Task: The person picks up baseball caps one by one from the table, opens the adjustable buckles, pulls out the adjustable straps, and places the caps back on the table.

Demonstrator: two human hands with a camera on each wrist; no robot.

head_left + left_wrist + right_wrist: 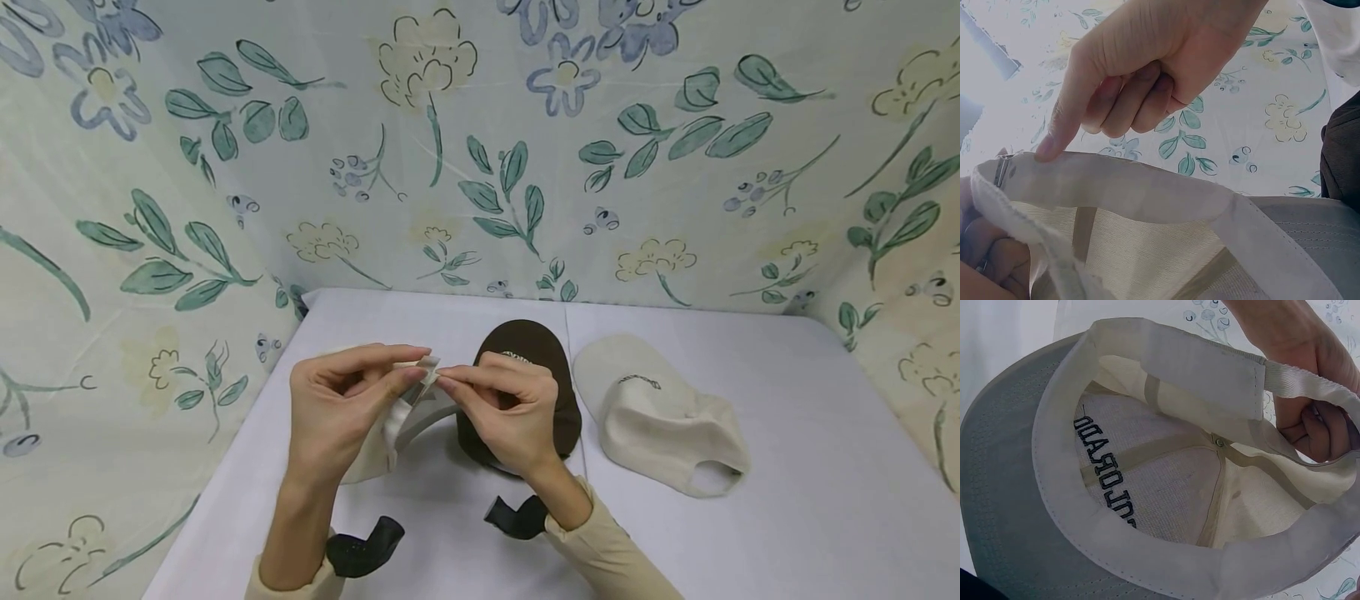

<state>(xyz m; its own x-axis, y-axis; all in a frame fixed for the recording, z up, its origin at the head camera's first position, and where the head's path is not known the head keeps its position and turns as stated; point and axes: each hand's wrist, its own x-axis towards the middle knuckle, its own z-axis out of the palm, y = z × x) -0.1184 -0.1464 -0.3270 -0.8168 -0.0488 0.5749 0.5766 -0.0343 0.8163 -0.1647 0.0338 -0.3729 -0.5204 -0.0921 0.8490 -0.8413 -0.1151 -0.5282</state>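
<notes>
My left hand pinches the back strap of a cream baseball cap between thumb and fingers. Close beside it, my right hand pinches the same strap, its fingertips nearly meeting the left ones. In the left wrist view, a small metal buckle sits on the strap beside a thumb. The right wrist view looks into the cap, showing its pale sweatband, dark lettering in reverse and the grey underside of its brim. Much of the crown is hidden behind my left hand in the head view.
Partly behind my right hand lies a dark brown cap. To its right, another cream cap rests on the white-covered table. Floral cloth hangs at the back and both sides.
</notes>
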